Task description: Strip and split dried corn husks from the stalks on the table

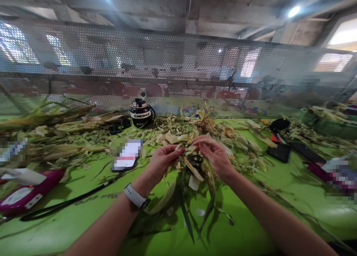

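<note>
My left hand (163, 161), a white watch on its wrist, pinches one side of a small bundle of dried corn husk strips (192, 163) above the green table (237, 233). My right hand (214, 155) pinches the same bundle from the other side, fingers curled around the pale leaves. Long green and tan strips hang down from the bundle toward the table. A pair of black-handled scissors (196, 160) lies just behind the bundle, between my hands.
Dried husks and stalks (55, 133) cover the table's far half. A black mug marked ENERGY (141, 113) stands before a perforated metal screen (178, 62). A phone (126, 155) on a black lanyard lies left of my hands, a pink case (28, 192) far left, black pouches (279, 152) right.
</note>
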### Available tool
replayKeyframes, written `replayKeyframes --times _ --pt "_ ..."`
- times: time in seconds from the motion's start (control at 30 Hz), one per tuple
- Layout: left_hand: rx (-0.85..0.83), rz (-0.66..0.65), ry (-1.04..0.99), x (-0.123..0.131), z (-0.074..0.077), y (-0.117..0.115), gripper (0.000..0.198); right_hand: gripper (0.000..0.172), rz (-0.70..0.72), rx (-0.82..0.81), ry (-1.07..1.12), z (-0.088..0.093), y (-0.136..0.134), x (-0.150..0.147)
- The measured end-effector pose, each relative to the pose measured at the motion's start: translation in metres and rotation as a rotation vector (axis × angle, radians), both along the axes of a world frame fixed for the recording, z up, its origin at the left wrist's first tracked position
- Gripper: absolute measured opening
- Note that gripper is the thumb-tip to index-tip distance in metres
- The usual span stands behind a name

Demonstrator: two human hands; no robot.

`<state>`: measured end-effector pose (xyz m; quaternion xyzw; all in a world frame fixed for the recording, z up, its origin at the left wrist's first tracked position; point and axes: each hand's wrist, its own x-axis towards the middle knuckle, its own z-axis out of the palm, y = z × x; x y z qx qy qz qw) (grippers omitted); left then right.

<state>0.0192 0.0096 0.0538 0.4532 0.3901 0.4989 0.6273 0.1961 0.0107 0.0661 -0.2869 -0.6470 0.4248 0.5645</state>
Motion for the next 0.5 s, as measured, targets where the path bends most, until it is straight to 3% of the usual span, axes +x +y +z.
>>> replayKeyframes --times 0.07,0.17,0.5 --pt "0.012 -0.022 0.028 0.0019 -0.0003 -0.0015 0.034 0.028 0.077 -0.078 -0.051 0.0002 -0.0009 -0.0009" --pt "0.032 0.025 0.051 0.0052 -0.0001 -0.0051 0.04 0.034 0.067 -0.153 -0.084 -0.0011 -0.0009 -0.0037" --pt "0.064 -0.008 0.089 0.0057 -0.0006 -0.0082 0.043 0.024 -0.037 -0.169 -0.401 -0.0016 -0.004 -0.0054"
